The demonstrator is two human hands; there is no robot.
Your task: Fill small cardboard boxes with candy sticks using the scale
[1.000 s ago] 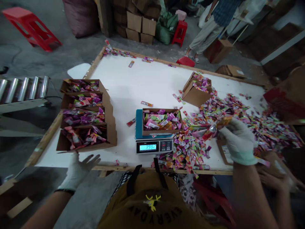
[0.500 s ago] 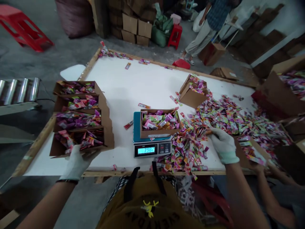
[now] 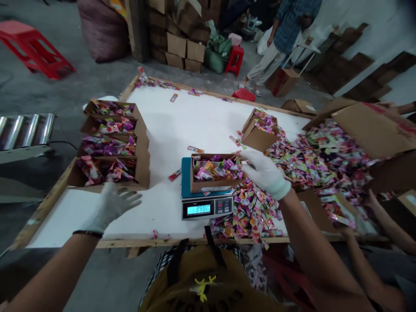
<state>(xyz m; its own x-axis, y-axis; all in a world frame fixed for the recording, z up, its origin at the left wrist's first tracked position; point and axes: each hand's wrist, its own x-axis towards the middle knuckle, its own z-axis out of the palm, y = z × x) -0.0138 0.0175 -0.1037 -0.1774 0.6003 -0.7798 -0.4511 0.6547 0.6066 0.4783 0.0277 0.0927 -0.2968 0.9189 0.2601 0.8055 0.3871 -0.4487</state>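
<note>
A small cardboard box (image 3: 211, 187) filled with colourful candy-like sachets rests on a digital scale (image 3: 206, 209) with a teal platform and a lit display. My right hand (image 3: 263, 171), in a white glove, is at the right end of this box. Its fingertips are bent together over the rim, and whatever they hold is too small to make out. On the left stands a row of several filled boxes (image 3: 143, 162). Just in front of the nearest one, my gloved left hand (image 3: 115, 206) hovers with fingers spread, holding nothing.
Loose sachets (image 3: 256, 210) are heaped right of the scale. Another filled box (image 3: 260, 136) stands behind the heap. At the right, a large tipped carton (image 3: 373, 130) spills sachets near a co-worker's arms (image 3: 357, 260). A wooden rim (image 3: 156, 242) edges the white table (image 3: 169, 125).
My right hand has moved left from the sachet heap to the box on the scale. My left hand has come away from the nearest left box and spread its fingers. The large carton has tipped.
</note>
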